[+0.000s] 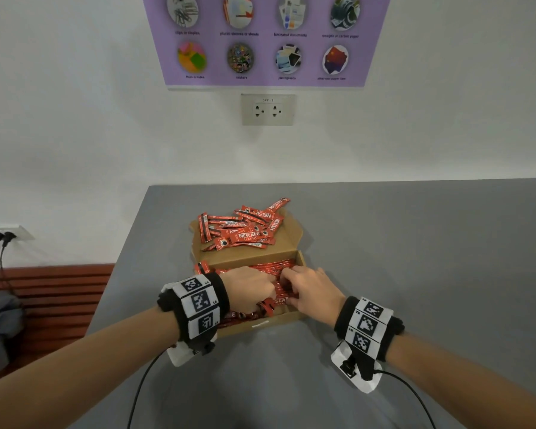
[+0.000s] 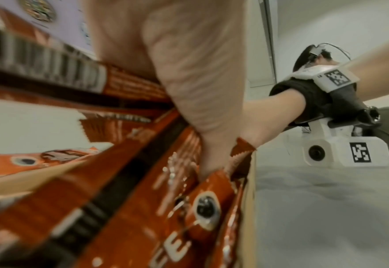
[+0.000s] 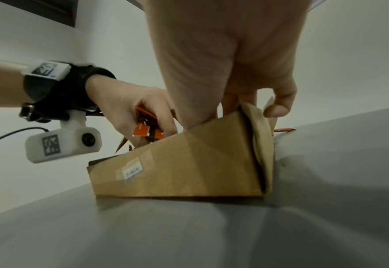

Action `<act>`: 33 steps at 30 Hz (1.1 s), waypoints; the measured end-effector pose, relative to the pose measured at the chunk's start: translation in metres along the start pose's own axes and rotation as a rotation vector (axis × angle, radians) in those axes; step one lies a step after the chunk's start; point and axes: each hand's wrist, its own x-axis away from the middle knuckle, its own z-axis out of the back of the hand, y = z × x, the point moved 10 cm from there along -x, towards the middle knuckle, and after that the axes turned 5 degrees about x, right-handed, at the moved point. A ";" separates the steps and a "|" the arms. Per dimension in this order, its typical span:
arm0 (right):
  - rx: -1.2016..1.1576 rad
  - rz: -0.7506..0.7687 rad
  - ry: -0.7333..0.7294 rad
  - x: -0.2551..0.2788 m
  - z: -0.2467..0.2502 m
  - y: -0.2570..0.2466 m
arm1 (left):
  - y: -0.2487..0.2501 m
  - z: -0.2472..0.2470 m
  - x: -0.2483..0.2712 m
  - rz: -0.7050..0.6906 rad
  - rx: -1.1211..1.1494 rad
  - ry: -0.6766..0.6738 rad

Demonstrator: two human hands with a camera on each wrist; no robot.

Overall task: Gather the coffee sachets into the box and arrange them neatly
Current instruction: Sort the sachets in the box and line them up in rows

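I see box [image 1: 300, 260] part-filled — loose pile [image 1: 242, 227] on lid left; left hand [image 1: 251, 284] grips sachets [image 1: 277, 300], right hand [image 1: 311, 289] curled among them, grip unclear.

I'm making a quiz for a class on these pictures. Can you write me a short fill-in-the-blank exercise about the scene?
1. Both hands reach into the cardboard ____ of sachets.
2. A loose pile of coffee sachets lies on the open ____ behind the packed compartment.
3. The left hand grips red ____.
4. The box stands on a ____ table.

Missing words: box; lid; sachets; grey
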 end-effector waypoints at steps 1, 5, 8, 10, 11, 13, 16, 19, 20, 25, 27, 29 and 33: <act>0.002 0.001 0.001 0.000 0.000 0.000 | -0.003 0.001 0.002 0.005 0.013 0.015; 0.011 0.003 -0.008 0.001 0.002 -0.001 | -0.013 0.006 0.009 -0.001 0.085 0.088; 0.007 0.000 -0.013 0.001 0.002 -0.001 | -0.028 0.014 0.018 0.016 0.198 0.183; 0.004 0.000 -0.016 0.001 0.002 0.000 | -0.041 0.021 0.026 0.047 0.280 0.260; 0.003 0.001 -0.018 0.000 0.002 0.000 | -0.046 0.025 0.030 0.060 0.313 0.304; 0.003 0.002 -0.023 0.001 0.003 -0.001 | -0.056 0.031 0.036 0.084 0.371 0.392; 0.004 0.006 -0.029 0.001 0.003 -0.002 | -0.068 0.038 0.045 0.116 0.450 0.515; 0.005 0.005 -0.035 0.001 0.003 -0.002 | -0.078 0.048 0.056 0.113 0.552 0.710; 0.002 0.005 -0.036 0.001 0.003 -0.001 | -0.080 0.052 0.061 0.111 0.574 0.780; -0.003 0.009 -0.031 0.001 0.004 -0.002 | -0.092 0.057 0.075 0.173 0.657 0.996; -0.002 0.008 -0.030 0.001 0.005 -0.002 | -0.094 0.061 0.078 0.175 0.716 1.054; 0.004 0.004 -0.034 0.001 0.003 -0.002 | -0.091 0.064 0.075 0.164 0.738 1.043; 0.000 -0.007 -0.039 0.001 0.002 0.000 | -0.082 0.060 0.062 0.162 0.713 0.960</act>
